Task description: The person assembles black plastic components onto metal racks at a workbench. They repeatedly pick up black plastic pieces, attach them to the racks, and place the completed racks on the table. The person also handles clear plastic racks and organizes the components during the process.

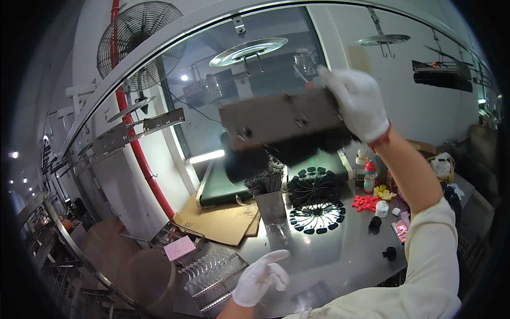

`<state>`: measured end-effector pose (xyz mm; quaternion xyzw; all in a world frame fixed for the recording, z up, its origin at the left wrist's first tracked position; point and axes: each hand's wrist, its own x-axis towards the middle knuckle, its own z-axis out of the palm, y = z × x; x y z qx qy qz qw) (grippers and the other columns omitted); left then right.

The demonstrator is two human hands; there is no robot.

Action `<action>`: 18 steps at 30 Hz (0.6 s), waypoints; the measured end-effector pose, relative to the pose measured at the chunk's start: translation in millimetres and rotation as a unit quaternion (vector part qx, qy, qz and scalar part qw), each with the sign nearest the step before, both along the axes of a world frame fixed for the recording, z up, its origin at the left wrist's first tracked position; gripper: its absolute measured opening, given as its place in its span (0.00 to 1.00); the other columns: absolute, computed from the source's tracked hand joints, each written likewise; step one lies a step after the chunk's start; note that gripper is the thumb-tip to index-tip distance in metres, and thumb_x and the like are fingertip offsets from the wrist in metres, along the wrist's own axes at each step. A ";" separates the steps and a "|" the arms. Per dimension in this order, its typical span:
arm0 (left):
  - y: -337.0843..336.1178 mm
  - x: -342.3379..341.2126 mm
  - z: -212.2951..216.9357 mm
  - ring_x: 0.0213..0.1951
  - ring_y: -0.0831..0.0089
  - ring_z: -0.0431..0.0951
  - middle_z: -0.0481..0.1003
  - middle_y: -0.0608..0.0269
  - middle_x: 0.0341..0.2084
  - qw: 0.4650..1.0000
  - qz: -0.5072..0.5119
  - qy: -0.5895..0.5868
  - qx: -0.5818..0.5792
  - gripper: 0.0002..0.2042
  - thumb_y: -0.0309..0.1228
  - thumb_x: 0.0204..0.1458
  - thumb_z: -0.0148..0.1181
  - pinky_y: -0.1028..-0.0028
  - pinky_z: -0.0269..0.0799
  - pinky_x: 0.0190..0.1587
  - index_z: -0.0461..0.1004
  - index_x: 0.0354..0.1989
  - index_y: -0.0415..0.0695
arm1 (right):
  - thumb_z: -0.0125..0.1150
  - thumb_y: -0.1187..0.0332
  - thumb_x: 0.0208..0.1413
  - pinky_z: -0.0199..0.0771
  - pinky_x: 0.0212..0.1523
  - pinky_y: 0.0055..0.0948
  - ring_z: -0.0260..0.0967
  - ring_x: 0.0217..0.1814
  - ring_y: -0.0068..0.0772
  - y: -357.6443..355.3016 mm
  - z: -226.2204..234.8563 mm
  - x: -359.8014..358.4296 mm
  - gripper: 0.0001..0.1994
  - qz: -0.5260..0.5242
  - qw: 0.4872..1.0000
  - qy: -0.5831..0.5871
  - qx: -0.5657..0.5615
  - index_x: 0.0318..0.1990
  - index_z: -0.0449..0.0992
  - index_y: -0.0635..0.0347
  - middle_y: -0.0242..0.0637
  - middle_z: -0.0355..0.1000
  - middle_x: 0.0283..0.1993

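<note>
My right hand (357,101), in a white glove, is raised high and grips one end of a long flat metal bar (281,118) with dark bristle-like strands hanging under it. The bar is blurred and tilts down to the left, above the table. My left hand (260,277), also gloved, hovers low over the shiny steel table (340,260) with its fingers loosely spread and nothing in it. Just left of it lies a rack with a row of clear curved pieces (210,267).
A round black fan-shaped fixture (317,199) stands mid-table beside a metal cup of dark thin strands (265,183). Red caps (366,202), small bottles (369,173) and black knobs (389,253) lie to the right. Cardboard sheets (220,220) and a green conveyor belt (223,186) sit behind.
</note>
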<state>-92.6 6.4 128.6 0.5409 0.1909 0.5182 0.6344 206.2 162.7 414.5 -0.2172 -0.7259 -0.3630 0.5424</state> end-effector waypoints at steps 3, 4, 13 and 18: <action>-10.0 -31.5 -7.2 0.32 0.65 0.82 0.80 0.44 0.34 0.996 0.088 -0.018 -0.007 0.33 0.50 0.72 0.43 0.72 0.80 0.39 0.61 0.69 0.28 | 0.56 0.69 0.62 0.81 0.41 0.42 0.80 0.41 0.44 18.1 44.8 -27.4 0.17 -0.070 0.983 -0.009 0.169 0.58 0.78 0.51 0.41 0.79 0.40; -16.9 -41.4 -3.7 0.31 0.65 0.82 0.81 0.43 0.33 0.992 0.128 -0.013 -0.002 0.33 0.51 0.72 0.43 0.71 0.80 0.38 0.62 0.68 0.27 | 0.55 0.67 0.64 0.81 0.42 0.42 0.80 0.42 0.45 21.1 55.5 -40.9 0.15 -0.065 0.987 0.007 0.144 0.57 0.79 0.51 0.42 0.80 0.40; -27.7 -128.3 109.9 0.26 0.67 0.81 0.79 0.51 0.25 0.874 0.446 0.175 0.081 0.25 0.43 0.69 0.51 0.74 0.78 0.34 0.69 0.62 0.32 | 0.41 0.47 0.73 0.78 0.42 0.44 0.79 0.37 0.49 85.0 101.1 -110.1 0.27 -0.079 0.994 0.069 0.009 0.33 0.83 0.52 0.41 0.81 0.32; 4.7 -223.9 211.7 0.55 0.61 0.77 0.74 0.50 0.55 0.485 0.733 0.358 0.315 0.35 0.28 0.52 0.72 0.66 0.75 0.58 0.64 0.70 0.39 | 0.41 0.47 0.73 0.79 0.43 0.45 0.82 0.40 0.46 86.6 109.0 -128.4 0.26 -0.119 0.987 0.091 -0.049 0.35 0.85 0.49 0.40 0.83 0.35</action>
